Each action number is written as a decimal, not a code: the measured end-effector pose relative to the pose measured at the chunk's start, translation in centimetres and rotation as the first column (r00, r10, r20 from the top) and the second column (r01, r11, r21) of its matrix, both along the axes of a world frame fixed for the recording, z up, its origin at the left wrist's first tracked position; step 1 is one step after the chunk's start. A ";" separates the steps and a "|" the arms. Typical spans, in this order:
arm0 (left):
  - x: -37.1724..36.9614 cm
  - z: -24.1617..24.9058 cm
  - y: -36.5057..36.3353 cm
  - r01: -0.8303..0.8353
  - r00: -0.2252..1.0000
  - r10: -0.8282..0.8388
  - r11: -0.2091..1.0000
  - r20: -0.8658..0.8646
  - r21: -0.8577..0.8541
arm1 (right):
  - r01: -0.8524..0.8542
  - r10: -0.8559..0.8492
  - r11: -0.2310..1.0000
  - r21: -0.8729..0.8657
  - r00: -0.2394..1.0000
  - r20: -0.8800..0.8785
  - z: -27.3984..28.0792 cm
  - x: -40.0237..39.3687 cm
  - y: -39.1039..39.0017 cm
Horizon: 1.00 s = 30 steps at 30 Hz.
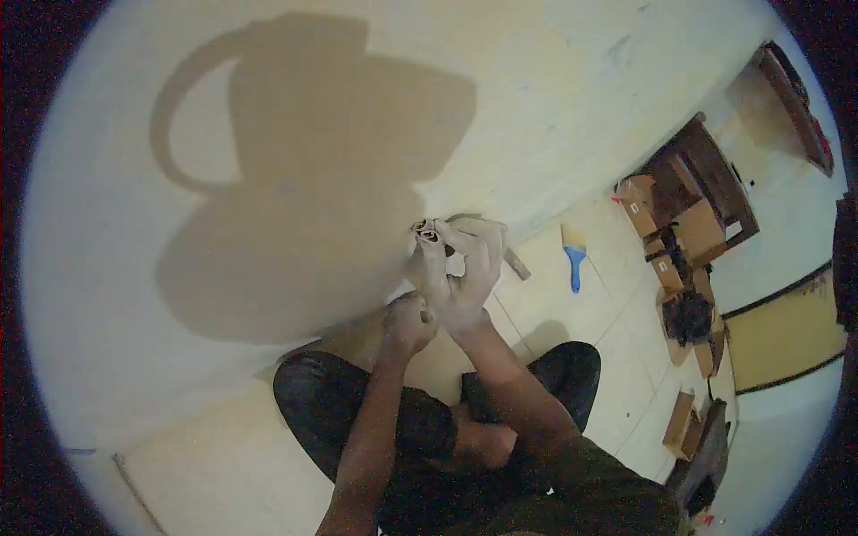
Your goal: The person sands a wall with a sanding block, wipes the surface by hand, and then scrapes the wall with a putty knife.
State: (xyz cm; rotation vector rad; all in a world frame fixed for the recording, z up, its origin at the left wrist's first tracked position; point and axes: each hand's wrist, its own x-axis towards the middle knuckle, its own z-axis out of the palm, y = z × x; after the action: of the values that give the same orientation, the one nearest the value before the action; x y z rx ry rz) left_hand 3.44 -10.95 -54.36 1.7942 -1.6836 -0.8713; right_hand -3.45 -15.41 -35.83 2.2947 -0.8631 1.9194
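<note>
My right hand, coated in pale dust, is closed around a rolled-up sheet close to the wall. The curled ends of the sheet show as small spirals above the fingers. Just below and to the left, my left hand is a dusty closed fist near the foot of the wall; I cannot tell what is inside it. Behind my right hand, a greyish strip sticks out over the floor.
A pale wall rises in front, bearing a large shadow. On the tiled floor lies a blue-handled paintbrush to the right. Cardboard boxes and dark bags are heaped farther right. My crossed legs are below my hands.
</note>
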 end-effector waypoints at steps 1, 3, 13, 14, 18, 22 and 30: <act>0.1 0.2 -0.1 -0.002 1.000 0.002 1.000 -0.026 -0.015 | -0.003 0.003 1.000 -0.027 1.000 -0.004 0.4 0.1 0.0; 0.3 -3.5 -0.9 0.081 0.992 -0.068 0.989 0.109 -0.126 | 0.015 -0.013 0.998 0.056 0.999 -0.045 -1.5 -1.1 -0.3; -0.1 0.3 -0.1 -0.034 0.998 0.027 0.989 -0.048 -0.146 | 0.046 -0.060 0.988 0.147 0.994 0.088 0.0 -0.1 0.0; 0.0 0.8 -0.1 -0.017 0.999 0.014 0.995 -0.035 -0.095 | 0.034 -0.045 0.989 0.140 0.996 0.075 -0.4 -0.4 -0.1; 0.4 -0.1 -0.8 0.024 1.000 -0.024 1.000 0.002 0.016 | 0.083 -0.084 0.985 0.151 0.996 -0.001 -6.5 -2.2 -1.1; -0.2 1.0 -0.4 -0.039 0.995 0.036 0.999 0.091 0.030 | 0.111 -0.107 0.980 0.164 0.994 -0.029 -5.4 -2.1 -0.6; 0.6 1.7 -0.3 0.025 0.999 -0.026 0.998 0.019 0.051 | 0.124 -0.122 0.978 0.168 0.992 -0.026 -5.3 -1.8 -0.3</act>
State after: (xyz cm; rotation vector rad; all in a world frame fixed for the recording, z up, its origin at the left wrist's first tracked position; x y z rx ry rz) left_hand 4.08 -11.25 -52.71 1.8244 -1.7147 -0.9180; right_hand -5.27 -15.74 -41.13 2.2796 -1.1801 1.8404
